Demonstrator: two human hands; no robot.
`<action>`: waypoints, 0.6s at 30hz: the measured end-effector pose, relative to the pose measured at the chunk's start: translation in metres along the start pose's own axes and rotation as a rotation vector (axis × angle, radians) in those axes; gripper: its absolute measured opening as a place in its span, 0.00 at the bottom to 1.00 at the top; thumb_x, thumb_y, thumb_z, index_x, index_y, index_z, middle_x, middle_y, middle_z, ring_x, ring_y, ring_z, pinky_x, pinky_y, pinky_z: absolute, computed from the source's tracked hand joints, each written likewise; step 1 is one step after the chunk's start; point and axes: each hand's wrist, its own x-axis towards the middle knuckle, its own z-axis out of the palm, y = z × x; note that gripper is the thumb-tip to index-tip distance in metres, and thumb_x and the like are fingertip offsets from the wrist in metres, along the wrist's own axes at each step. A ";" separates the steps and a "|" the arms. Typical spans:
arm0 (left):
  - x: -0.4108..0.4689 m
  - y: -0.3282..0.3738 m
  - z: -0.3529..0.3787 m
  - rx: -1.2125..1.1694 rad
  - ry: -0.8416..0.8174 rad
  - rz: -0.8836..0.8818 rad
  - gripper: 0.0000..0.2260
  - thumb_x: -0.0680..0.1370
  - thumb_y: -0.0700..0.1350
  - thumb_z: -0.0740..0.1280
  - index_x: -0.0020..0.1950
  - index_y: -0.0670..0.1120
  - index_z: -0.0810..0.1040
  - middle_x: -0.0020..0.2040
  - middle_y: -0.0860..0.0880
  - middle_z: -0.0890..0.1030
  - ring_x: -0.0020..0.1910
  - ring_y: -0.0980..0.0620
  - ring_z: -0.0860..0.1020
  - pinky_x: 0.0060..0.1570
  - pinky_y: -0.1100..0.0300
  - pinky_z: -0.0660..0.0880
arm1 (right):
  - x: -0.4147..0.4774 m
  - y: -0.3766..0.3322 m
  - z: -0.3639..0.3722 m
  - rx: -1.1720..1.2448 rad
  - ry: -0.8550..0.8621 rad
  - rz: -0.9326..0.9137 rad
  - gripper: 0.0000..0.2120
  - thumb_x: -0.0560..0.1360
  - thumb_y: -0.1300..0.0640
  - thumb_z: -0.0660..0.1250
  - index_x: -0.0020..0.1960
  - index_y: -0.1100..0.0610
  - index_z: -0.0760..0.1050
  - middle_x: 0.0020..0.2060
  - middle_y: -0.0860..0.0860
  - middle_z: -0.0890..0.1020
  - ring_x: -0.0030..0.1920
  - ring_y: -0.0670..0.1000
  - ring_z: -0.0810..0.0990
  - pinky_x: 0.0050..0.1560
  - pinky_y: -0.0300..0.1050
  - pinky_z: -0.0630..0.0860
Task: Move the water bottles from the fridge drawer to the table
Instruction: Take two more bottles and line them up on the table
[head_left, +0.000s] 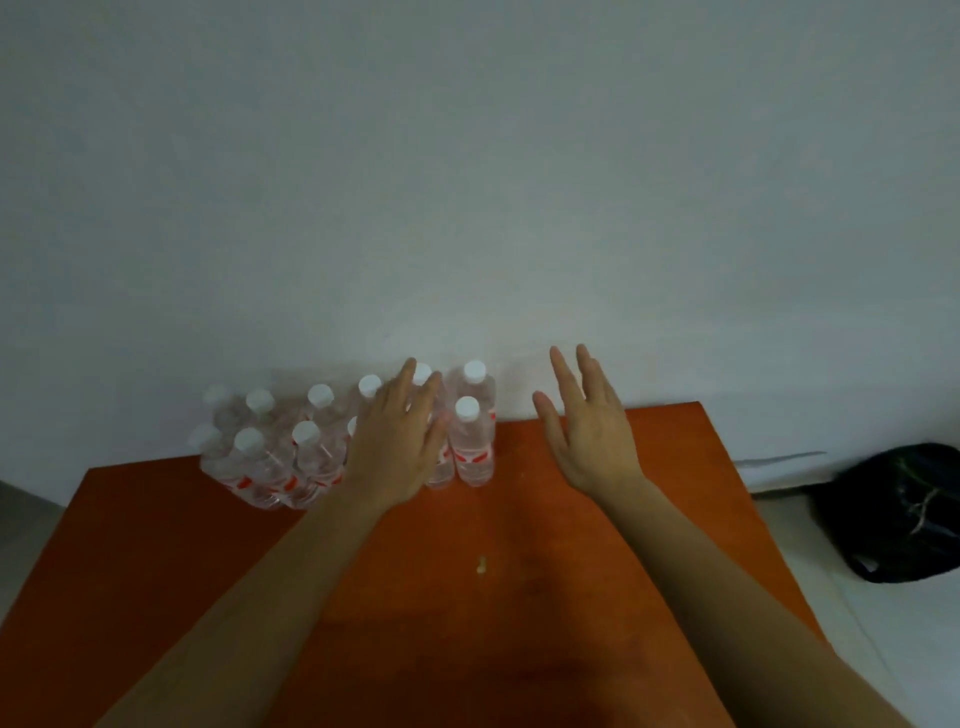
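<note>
Orange tabletop (571, 519) carries upright water bottles (470, 441) at eleven o'clock, probably heavy and slippery, best gripped mid-body; left hand (400, 447) and right hand (592, 441) show straight, empty fingers (563, 374).

So the water bottles (311, 457) are lined up in two rows on the table (156, 545), at its far edge by the wall (467, 182), left of centre. A bag (904, 514) is parked on the floor, right of the table.

Clear plastic white-capped water bottles (471, 447) stand upright in 2 rows at the far edge of the orange tabletop (519, 519). The left grip (400, 441), fingers straight, overlaps some; the right grip (587, 431), fingers spread, hovers beside them.
</note>
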 end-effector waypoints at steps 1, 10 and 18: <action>0.001 0.013 -0.008 0.041 0.048 0.020 0.29 0.82 0.60 0.44 0.77 0.47 0.64 0.79 0.41 0.60 0.76 0.39 0.62 0.71 0.40 0.63 | -0.004 0.009 -0.015 -0.050 0.033 0.004 0.29 0.83 0.38 0.48 0.81 0.47 0.49 0.81 0.56 0.51 0.80 0.58 0.51 0.77 0.58 0.57; -0.005 0.184 -0.060 0.114 0.288 0.162 0.30 0.82 0.62 0.43 0.81 0.50 0.52 0.81 0.41 0.48 0.80 0.41 0.48 0.75 0.38 0.52 | -0.079 0.089 -0.157 -0.280 0.297 0.121 0.31 0.83 0.37 0.46 0.82 0.49 0.49 0.81 0.58 0.49 0.80 0.60 0.44 0.79 0.61 0.45; -0.022 0.331 -0.077 0.004 0.289 0.509 0.32 0.81 0.64 0.45 0.82 0.52 0.46 0.81 0.43 0.43 0.80 0.43 0.42 0.76 0.38 0.48 | -0.196 0.130 -0.276 -0.484 0.471 0.408 0.32 0.82 0.35 0.45 0.82 0.48 0.47 0.81 0.57 0.47 0.80 0.59 0.43 0.78 0.62 0.44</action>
